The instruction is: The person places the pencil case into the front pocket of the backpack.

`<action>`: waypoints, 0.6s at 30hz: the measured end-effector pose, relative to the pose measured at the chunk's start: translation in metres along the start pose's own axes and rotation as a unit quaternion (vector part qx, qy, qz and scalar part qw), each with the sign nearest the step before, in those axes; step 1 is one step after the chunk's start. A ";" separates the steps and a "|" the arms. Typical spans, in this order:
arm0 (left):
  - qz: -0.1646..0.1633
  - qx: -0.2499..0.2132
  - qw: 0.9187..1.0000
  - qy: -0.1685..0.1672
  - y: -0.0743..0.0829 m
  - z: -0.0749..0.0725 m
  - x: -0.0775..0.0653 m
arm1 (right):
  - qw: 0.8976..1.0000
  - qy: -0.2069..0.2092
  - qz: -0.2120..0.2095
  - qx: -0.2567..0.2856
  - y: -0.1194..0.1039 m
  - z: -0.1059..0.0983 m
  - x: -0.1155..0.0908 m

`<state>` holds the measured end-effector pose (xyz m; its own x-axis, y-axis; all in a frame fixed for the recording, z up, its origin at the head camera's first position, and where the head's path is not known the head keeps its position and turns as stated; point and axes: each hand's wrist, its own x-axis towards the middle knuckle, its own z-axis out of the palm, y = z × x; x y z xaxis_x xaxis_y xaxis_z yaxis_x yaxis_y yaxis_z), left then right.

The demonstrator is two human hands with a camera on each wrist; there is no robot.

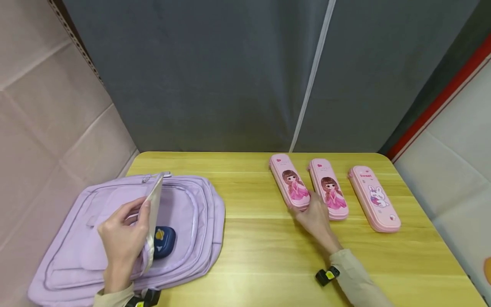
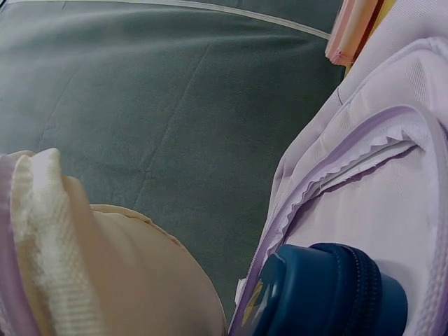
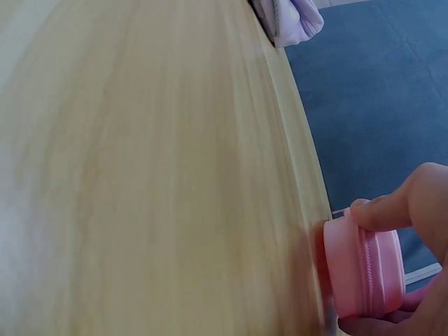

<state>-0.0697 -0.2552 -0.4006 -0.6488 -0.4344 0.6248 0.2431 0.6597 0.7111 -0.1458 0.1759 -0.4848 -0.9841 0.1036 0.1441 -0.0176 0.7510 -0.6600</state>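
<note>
A lilac backpack lies flat on the left of the table. My left hand pinches the pale-edged flap of its front pocket and holds it up. In the pocket opening sits a dark blue zipped case with a planet print; the left wrist view shows the same blue case beside the pocket's zip edge. My right hand grips the near end of the leftmost pink pencil case, which has a doll print. In the right wrist view, thumb and fingers hold the zipped pink case from both sides.
Right of the held case lie a second pink doll-print pencil case and a pink rabbit-print one. A grey curtain stands behind the wooden table. Pale wall panels flank it on both sides.
</note>
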 end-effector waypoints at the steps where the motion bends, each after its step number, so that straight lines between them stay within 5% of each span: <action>1: 0.002 -0.001 1.000 0.000 0.000 0.000 0.000 | 1.000 0.004 -0.002 0.001 -0.001 0.000 0.000; 18: 0.002 0.004 1.000 0.000 -0.003 -0.001 0.000 | 0.997 -0.034 -0.061 0.038 -0.052 0.001 -0.006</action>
<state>-0.0694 -0.2581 -0.4028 -0.6478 -0.4310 0.6282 0.2400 0.6672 0.7051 -0.1388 0.1359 -0.4524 -0.9835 -0.0323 0.1779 -0.1488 0.7036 -0.6948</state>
